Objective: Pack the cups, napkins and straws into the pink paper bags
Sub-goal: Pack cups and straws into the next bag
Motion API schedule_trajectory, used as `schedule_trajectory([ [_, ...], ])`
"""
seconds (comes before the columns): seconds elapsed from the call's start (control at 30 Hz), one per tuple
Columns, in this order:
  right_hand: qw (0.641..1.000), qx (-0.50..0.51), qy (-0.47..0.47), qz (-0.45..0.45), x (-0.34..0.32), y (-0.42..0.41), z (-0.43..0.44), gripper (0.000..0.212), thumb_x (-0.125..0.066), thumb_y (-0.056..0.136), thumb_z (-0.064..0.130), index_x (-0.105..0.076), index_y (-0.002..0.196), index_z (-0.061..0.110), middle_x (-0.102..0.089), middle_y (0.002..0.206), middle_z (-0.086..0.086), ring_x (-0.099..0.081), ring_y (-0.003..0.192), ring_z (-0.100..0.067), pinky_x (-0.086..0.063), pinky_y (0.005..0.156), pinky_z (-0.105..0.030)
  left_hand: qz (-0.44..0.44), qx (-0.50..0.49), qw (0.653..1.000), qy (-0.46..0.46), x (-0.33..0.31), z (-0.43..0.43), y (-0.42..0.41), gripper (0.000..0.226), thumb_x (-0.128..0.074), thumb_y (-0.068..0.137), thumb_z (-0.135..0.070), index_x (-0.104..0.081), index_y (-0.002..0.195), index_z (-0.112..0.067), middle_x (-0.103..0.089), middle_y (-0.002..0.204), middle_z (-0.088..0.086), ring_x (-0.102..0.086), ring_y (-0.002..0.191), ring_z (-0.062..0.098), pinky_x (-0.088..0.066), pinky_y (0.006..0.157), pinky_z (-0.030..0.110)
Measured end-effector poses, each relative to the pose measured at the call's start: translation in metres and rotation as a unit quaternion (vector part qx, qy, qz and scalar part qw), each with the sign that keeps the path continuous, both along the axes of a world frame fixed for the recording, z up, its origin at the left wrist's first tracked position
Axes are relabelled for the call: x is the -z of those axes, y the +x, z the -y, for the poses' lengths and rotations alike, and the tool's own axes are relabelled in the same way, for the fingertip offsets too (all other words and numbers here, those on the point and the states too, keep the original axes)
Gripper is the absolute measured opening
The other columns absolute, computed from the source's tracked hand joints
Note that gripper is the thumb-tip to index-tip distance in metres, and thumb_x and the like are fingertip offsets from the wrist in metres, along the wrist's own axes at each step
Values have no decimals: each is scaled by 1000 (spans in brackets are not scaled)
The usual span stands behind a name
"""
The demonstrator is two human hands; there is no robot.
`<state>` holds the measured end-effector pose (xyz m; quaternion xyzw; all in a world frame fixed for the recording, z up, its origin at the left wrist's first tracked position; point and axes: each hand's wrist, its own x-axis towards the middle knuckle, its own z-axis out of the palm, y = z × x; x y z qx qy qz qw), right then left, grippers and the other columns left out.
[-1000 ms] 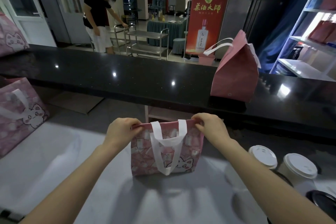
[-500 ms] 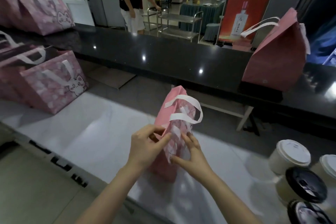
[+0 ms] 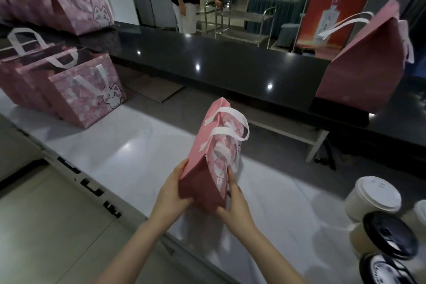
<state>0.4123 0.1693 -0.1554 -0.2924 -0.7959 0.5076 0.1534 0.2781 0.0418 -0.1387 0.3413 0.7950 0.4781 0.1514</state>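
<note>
At centre frame the small pink paper bag (image 3: 198, 175), w/ white strap handles and a cat print, is held at its lower end by both hands. The left hand (image 3: 171, 189) grips the plain pink side panel near the base, fingers curled round the corner. The right hand (image 3: 232, 203) pinches the printed face from the opposite side, fingers laid up along it, thumb hidden. The bag looks flat, not yet spread. Its long axis runs approx. bottom-to-top in the frame, leaning a little right and away. The base is toward the person, and the handles and mouth are at the far upper end, pointing to the upper middle. So the opening is the part furthest from both hands, and neither is placed to spread it. Can't tell if the base touches the white glossy worktop (image 3: 110, 152) or hangs just above its near edge. Cups stand at lower right: a white-lidded paper cup (image 3: 374, 196) and two black-lidded cups (image 3: 389, 235) in front of it, well apart from the bag and on the right hand's side, so that hand is prob. the one to reach them while the left steadies. Judgement: the bag needs standing on its base and its mouth opened before anything goes in. No napkins or straws visible. Larger pink cat-print bags (image 3: 85, 94) stand at mid left, out of the way.
</note>
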Motion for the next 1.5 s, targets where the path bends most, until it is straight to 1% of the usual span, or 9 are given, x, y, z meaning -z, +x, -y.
schedule_trajectory([
  [0.13, 999, -23, 6, -36, -18, -1, 0, 101, -52, 74, -3, -6, 146, 50, -36, 146, 13, -43, 128, -9, -35, 91, -1, -13, -66, 998, 19, -13, 7, 14, 89, -68, 63, -10, -37, 138, -45, -63, 118, -9, -64, 101, 9, -55, 87, 39],
  [0.2, 998, -40, 14, -50, -33, -2, 2, 102, -47, 74, -9, -2, 141, 53, -35, 144, 14, -43, 122, -5, -33, 82, 4, -39, -89, 995, 25, -23, 11, 19, 91, -68, 66, -2, -35, 138, -48, -63, 117, -8, -64, 100, 9, -55, 86, 39],
  [0.37, 989, -74, 38, -121, -78, -18, 4, 111, -44, 75, -12, -2, 132, 73, -42, 141, 12, -47, 124, -8, -41, 90, -6, -113, -125, 984, 63, -74, 21, 16, 89, -72, 71, -1, -37, 138, -48, -63, 112, -7, -63, 97, 12, -56, 83, 36],
  [0.5, 978, -83, 66, -180, -124, -37, -5, 103, -53, 84, -5, -2, 139, 66, -39, 143, 9, -45, 127, -11, -45, 100, -29, -145, -130, 974, 117, -121, 12, 2, 85, -73, 72, -3, -39, 137, -45, -61, 108, -9, -62, 94, 10, -55, 78, 27],
  [0.67, 972, -61, 128, -185, -171, -55, -48, 109, -63, 80, 1, 3, 139, 64, -47, 137, 2, -54, 114, -18, -49, 86, -28, -173, -94, 969, 148, -163, -30, -26, 89, -74, 70, -4, -36, 139, -46, -60, 110, -7, -60, 97, 11, -56, 82, 35],
  [0.77, 971, -41, 146, -186, -193, -56, -79, 112, -66, 77, 2, 4, 139, 65, -49, 136, -1, -57, 111, -19, -53, 88, -35, -171, -45, 970, 164, -176, -65, -45, 91, -74, 69, -4, -35, 140, -47, -61, 112, -3, -61, 99, 15, -55, 86, 39],
  [1.13, 960, 140, 207, -126, -203, -46, -178, 101, -61, 88, 10, 9, 141, 60, -47, 132, 1, -47, 109, -8, -41, 87, -23, -121, 171, 956, 204, -175, -230, -83, 89, -75, 77, -5, -31, 145, -42, -59, 122, -2, -61, 108, 13, -55, 89, 38],
  [1.3, 948, 231, 205, -74, -177, -46, -212, 109, -64, 81, 2, 7, 144, 56, -42, 132, -2, -50, 109, -16, -43, 85, -26, -121, 221, 953, 167, -151, -285, -92, 88, -73, 76, -11, -30, 143, -49, -57, 120, -5, -59, 108, 11, -52, 90, 42],
  [1.5, 931, 291, 218, -45, -173, -61, -248, 100, -55, 83, -5, -1, 149, 47, -41, 136, -4, -44, 105, -8, -38, 89, -21, -139, 245, 949, 138, -142, -335, -113, 93, -69, 79, -11, -19, 143, -53, -50, 132, -7, -57, 113, 13, -52, 92, 42],
])
